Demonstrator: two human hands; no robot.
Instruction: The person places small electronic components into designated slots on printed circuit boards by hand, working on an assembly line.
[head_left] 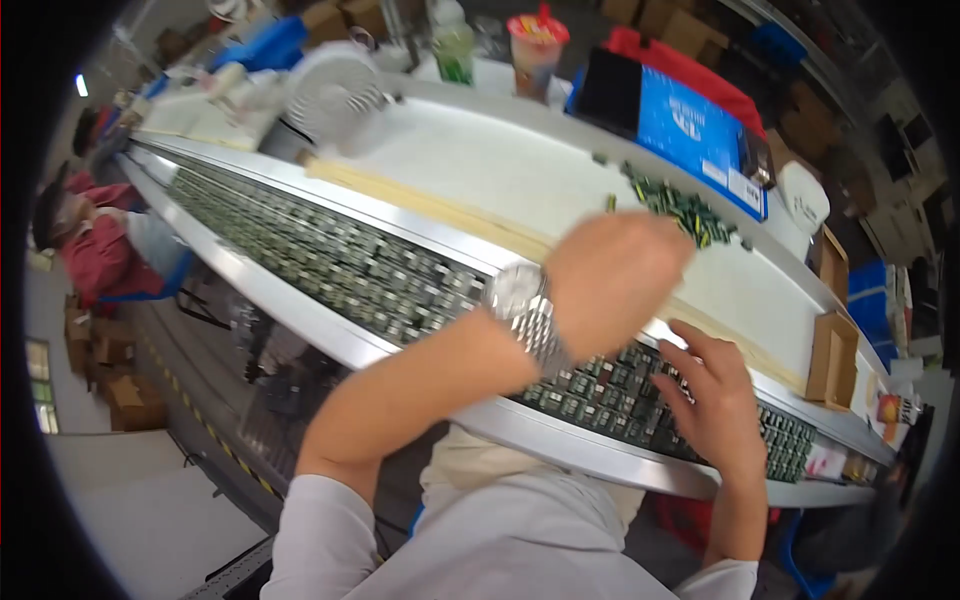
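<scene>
My left hand (pixel 625 275), with a silver watch on its wrist, reaches across to the near edge of a heap of small dark green pieces (pixel 665 200). Motion smears its fingers, and what they may hold is hidden. My right hand (pixel 712 395) is low over the long strip of small green circuit boards (pixel 330 260), thumb and fingers apart, with nothing seen in it. Dense rows of these boards run between two metal rails. Both hands are close together, the left one farther from me.
Beyond the far metal rail (pixel 420 208) lies a white bench top (pixel 470 150). A white fan (pixel 335 88), a red-lidded drink cup (pixel 537 55) and a blue box (pixel 690 125) stand along its back. An open cardboard box (pixel 833 358) is at right. Another person (pixel 110 240) sits at far left.
</scene>
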